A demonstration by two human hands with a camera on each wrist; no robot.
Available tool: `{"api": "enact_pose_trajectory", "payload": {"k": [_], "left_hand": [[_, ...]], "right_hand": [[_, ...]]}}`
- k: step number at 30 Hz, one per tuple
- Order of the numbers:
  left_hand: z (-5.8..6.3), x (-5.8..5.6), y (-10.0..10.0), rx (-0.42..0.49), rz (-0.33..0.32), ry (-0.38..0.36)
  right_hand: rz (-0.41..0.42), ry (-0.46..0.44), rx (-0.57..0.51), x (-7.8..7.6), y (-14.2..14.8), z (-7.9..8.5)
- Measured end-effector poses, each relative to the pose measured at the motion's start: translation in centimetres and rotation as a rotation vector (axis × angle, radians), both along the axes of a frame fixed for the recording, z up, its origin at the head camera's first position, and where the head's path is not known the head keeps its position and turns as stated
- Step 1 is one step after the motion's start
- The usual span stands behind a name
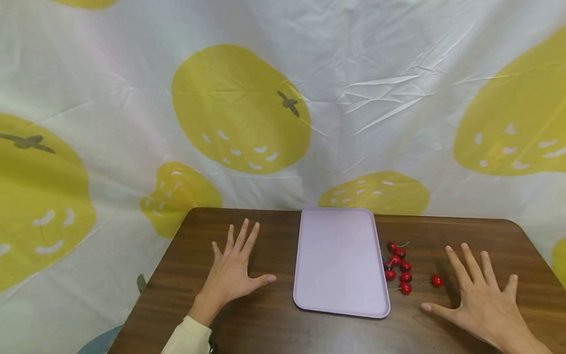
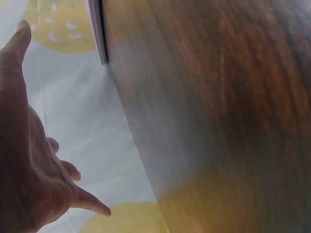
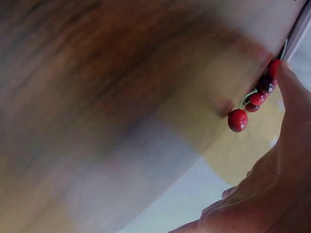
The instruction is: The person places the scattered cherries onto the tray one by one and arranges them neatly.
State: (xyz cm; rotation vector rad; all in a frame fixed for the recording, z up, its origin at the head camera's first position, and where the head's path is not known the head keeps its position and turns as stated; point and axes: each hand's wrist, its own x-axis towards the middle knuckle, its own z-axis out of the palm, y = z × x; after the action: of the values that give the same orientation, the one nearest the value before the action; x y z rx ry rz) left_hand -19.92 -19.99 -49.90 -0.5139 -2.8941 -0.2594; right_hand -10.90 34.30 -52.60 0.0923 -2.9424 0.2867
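Observation:
In the head view my left hand (image 1: 232, 273) has its fingers spread over the left of the table and holds nothing. Between the hands lies a pale lilac tray (image 1: 340, 260) with a low rim. Along the tray's right edge sits a cluster of several red cherries (image 1: 405, 266) with stems. One single cherry (image 1: 437, 280) lies apart, toward my right hand (image 1: 486, 305), which is also spread with nothing in it. The right wrist view shows cherries (image 3: 237, 120) beyond the thumb; the left wrist view shows my left hand (image 2: 34, 174) beside the tabletop.
The brown wood-grain table (image 1: 265, 324) has rounded far corners. Behind it hangs a white cloth (image 1: 345, 98) printed with large yellow fruit. The tray's far end reaches the table's back edge.

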Motion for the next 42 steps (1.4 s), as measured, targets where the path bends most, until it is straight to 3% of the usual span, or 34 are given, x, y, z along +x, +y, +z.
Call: {"api": "enact_pose_trajectory", "payload": {"k": [8,11,17,22,27,35,39,42], "left_hand": [[-0.5,-0.3,0.3,-0.011,-0.005,-0.002],[-0.5,-0.4,0.5,0.064,-0.010,-0.052],[-0.3,-0.6,0.9,0.329,-0.024,-0.223],[-0.4,-1.7,1.1,0.393,-0.065,-0.253],[-0.6,-2.5,1.1,0.466,-0.092,-0.275],[-1.9,-5.5,3.4,0.678,-0.153,-0.289],[-2.5,-7.2,5.8,0.715,-0.114,-0.261],[-2.7,-8.7,7.8,0.695,-0.044,-0.236]], "right_hand": [[0.002,-0.025,-0.003,0.2,0.5,-0.3],[0.005,0.001,-0.014,0.3,0.5,-0.3],[0.074,0.107,-0.058,0.5,0.5,-0.3],[0.161,0.184,-0.110,0.2,0.4,-0.3],[0.219,0.189,-0.142,-0.2,0.3,-0.3],[0.226,0.177,-0.142,-0.2,0.5,-0.9],[0.213,0.132,-0.139,-0.1,0.4,-0.7],[0.202,0.066,-0.122,-0.2,0.3,-0.2]]}}
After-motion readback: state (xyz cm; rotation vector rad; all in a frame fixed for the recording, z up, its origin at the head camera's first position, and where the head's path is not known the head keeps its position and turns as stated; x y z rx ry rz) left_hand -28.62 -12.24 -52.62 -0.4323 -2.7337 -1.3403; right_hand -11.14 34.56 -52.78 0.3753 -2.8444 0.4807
